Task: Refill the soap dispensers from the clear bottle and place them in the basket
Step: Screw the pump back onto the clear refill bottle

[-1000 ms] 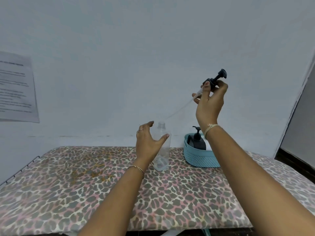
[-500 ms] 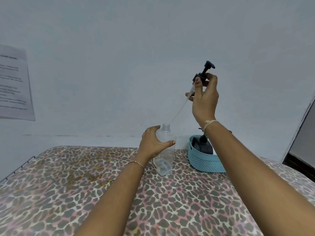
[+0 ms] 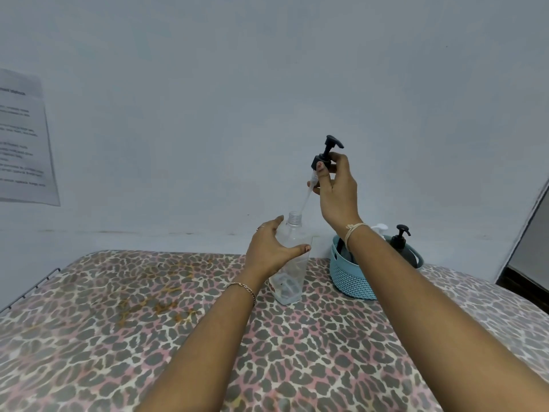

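Fingers of the right hand (image 3: 335, 188) pinch a black pump (image 3: 325, 156), its thin tube tip at the threaded neck of the clear bottle (image 3: 289, 263) standing on the leopard-print tabletop (image 3: 148, 322). Left hand (image 3: 271, 251) cups the bottle loosely, grip half apart. Beside it, a woven blue basket (image 3: 350, 281) holds a black dispenser (image 3: 401, 240) and a white one, mostly hidden by the forearm.

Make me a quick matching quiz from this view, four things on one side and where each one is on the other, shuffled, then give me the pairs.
1. black pump head
2. clear bottle
3. blue basket
4. paper sheet

A. on the wall at far left
B. pinched in the right hand
C. on the table right of the bottle
D. upright against the left hand

Pairs: 1-B, 2-D, 3-C, 4-A
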The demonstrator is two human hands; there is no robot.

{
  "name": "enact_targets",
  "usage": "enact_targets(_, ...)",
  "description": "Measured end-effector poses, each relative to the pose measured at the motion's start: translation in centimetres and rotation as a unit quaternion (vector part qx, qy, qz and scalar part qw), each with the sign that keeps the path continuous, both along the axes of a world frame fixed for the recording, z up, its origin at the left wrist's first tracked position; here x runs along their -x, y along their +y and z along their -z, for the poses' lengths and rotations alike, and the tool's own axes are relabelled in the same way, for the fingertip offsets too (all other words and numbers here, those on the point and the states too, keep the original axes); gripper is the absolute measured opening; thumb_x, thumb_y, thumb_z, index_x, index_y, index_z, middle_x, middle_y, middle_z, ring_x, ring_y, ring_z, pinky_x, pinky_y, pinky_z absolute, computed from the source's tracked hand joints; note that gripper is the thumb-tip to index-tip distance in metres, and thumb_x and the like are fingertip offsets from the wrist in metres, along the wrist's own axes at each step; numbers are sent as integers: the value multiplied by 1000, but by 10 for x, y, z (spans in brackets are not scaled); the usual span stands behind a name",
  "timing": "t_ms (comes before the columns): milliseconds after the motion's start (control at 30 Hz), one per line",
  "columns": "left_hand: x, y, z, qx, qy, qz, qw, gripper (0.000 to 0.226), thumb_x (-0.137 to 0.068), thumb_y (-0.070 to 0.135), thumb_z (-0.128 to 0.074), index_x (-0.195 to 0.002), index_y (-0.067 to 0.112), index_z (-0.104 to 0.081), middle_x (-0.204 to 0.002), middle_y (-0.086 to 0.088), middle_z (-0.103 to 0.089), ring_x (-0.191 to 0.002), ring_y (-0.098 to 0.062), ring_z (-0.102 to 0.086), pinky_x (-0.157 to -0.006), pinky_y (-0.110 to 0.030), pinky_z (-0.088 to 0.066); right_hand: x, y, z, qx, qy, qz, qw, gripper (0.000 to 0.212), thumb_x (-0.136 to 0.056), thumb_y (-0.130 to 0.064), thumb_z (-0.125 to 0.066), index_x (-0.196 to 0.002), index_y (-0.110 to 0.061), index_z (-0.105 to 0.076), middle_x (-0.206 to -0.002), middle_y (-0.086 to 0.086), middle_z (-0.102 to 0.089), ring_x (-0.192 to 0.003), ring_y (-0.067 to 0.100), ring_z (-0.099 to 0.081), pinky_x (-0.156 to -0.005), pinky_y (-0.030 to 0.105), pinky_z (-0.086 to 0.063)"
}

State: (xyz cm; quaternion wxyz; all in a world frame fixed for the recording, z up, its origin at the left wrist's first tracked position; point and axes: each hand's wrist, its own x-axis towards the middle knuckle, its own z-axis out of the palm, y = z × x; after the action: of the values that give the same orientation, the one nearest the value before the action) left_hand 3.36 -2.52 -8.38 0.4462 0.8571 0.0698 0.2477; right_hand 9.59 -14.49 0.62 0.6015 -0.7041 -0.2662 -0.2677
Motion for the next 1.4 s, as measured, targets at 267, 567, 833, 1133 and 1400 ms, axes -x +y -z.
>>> enact_targets(267,1,4,0,1,17,5,1000,102,-62,51,-84,-146,18,-36,-145,0,-44,-131,-16,-43,-106,-40,-41,-2,2,25,82,45,-40,995,28,-101,-30,-45,-125,-15,-49,-106,-8,-61,-95,8,-58,-74,15,-44)
enact_targets(567,-2,6,4,19,19,8,1000,105,-59,52,-85,-146,20,-37,-145,2,-45,-128,-15,-46,-104,-38,-44,-5,1,38,92,93,-93,987,29,-101,-30,-46,-126,-15,-51,-118,-1,-64,-108,9,-57,-74,3,-37)
enact_targets(833,-3,6,4,31,22,10,999,105,-59,52,-85,-146,21,-35,-148,2,-42,-131,-15,-44,-104,-38,-43,-7,0,44,179,101,-142,968,30,-100,-24,-48,-127,-10,-51,-112,-6,-61,-106,7,-55,-91,21,-40)
enact_targets(1133,-3,7,5,41,19,12,999,105,-60,50,-85,-147,20,-35,-148,3,-42,-130,-14,-45,-102,-35,-44,-7,0,57,168,126,-140,968,34,-98,-22,-53,-129,-7,-53,-125,4,-61,-114,9,-53,-90,17,-36)
enact_targets(1400,-3,6,3,34,21,12,999,105,-59,51,-85,-146,21,-35,-147,3,-43,-130,-14,-46,-101,-38,-46,-3,2,60,136,95,-37,985,38,-82,-36,-74,-112,-19,-59,-112,-10,-59,-103,6,-52,-86,23,-42)
